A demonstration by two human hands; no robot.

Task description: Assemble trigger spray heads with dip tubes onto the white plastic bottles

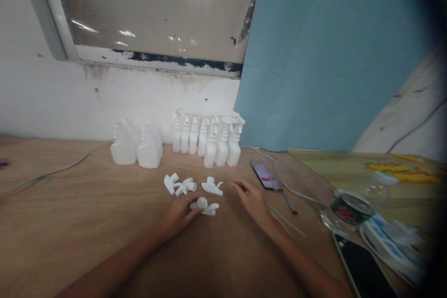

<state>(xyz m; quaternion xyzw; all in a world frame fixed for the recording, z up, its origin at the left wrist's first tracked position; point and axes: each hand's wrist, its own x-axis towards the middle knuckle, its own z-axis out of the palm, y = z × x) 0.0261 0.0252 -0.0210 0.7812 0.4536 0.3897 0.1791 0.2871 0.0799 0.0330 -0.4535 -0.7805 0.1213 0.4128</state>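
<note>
My left hand [179, 216] rests on the wooden table [87, 214] with its fingertips pinched on a white spray trigger head [205, 206]. My right hand [252, 198] lies a little to the right, fingers loosely curled, holding nothing, closest to another loose trigger head [212, 186]. Two more trigger heads [179, 185] lie just beyond my left hand. Behind them stand two capless white bottles [137, 146] and a row of several white bottles with triggers fitted [209, 138].
A phone [266, 175] and a pen [289, 202] lie right of my right hand. A clear water bottle [352, 207] lies on its side, with a dark tablet [363, 267] near the front right. A cable [52, 172] trails at the left.
</note>
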